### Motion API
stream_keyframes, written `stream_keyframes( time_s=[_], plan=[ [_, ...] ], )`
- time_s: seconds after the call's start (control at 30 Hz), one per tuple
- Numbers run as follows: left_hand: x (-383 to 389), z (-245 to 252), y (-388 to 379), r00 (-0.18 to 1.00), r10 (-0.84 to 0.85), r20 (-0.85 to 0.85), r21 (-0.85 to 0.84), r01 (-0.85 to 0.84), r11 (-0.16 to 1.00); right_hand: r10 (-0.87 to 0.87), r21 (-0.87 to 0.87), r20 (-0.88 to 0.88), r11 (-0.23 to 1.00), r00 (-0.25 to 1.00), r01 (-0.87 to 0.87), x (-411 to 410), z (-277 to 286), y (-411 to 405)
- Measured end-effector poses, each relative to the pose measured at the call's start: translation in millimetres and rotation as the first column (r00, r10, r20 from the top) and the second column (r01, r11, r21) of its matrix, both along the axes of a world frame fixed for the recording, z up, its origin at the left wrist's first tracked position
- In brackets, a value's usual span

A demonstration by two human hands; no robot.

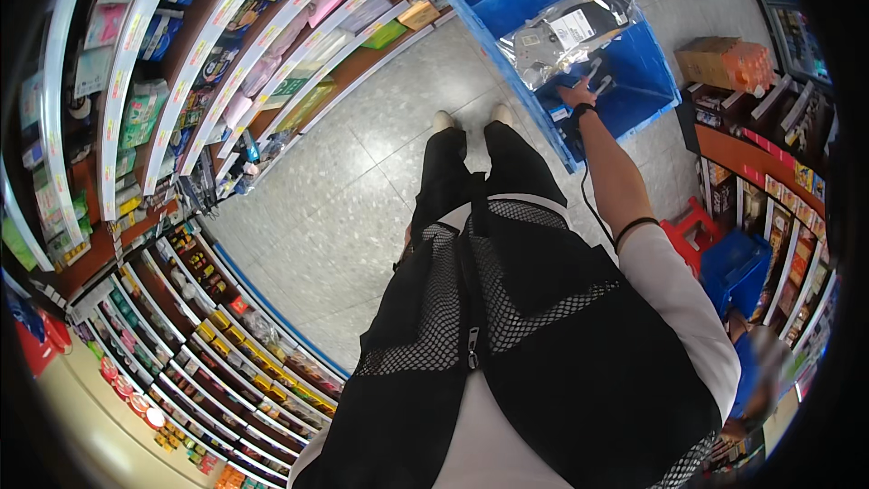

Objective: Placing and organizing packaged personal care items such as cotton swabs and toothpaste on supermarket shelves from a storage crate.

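Observation:
My right hand (578, 94) reaches down inside a blue plastic crate (669, 92) on the floor. Its fingers are at small items at the bottom, and whether they grip one is unclear. Close by lie white plastic hooks (597, 78) and a small blue package (561, 113) with a white label. Clear plastic packs of grey and black fabric goods (540, 47), apparently socks, lie across the crate above my hand. Only a sliver of my left hand (408, 235) shows beside my left hip; my black mesh vest (421, 312) hides the rest.
Stocked shelves (204, 75) line the left, with another shelf unit (237, 353) at lower left. At right are a shelf (760, 149), a carton of orange-topped goods (719, 64), a red stool (692, 234), a blue bin (736, 268) and a blurred person (757, 373).

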State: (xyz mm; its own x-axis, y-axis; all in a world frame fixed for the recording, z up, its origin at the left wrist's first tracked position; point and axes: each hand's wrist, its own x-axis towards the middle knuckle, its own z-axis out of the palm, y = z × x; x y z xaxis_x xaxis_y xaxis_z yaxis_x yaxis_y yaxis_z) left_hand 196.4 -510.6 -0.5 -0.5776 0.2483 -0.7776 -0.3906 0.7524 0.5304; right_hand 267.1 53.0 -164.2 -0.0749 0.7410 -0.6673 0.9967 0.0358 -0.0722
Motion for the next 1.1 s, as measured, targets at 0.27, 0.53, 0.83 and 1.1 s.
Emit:
stream_keyframes(
  time_s=[0.27,0.53,0.83,1.1],
  plan=[
    [-16.4,35.8,-37.3,0.999,0.033,-0.005,0.053,-0.032,0.998,0.017,-0.043,-0.08,0.999,0.997,-0.02,6.6,24.2,-31.4],
    [-50.4,-2.9,-47.5,1.0,0.03,0.002,0.199,-0.03,0.98,0.043,0.208,-0.307,0.978,0.951,0.023,22.3,105.5,-47.1],
    [-117.8,49.1,100.0,0.996,-0.002,0.091,0.319,-0.027,0.947,0.048,0.492,-0.469,0.844,0.882,0.216,47.9,282.3,-69.9],
    [-137.5,172.6,286.0,0.986,-0.167,-0.017,0.642,0.138,0.754,0.1,0.178,-0.956,0.944,0.275,0.277,24.4,399.4,-58.5]
  ],
)
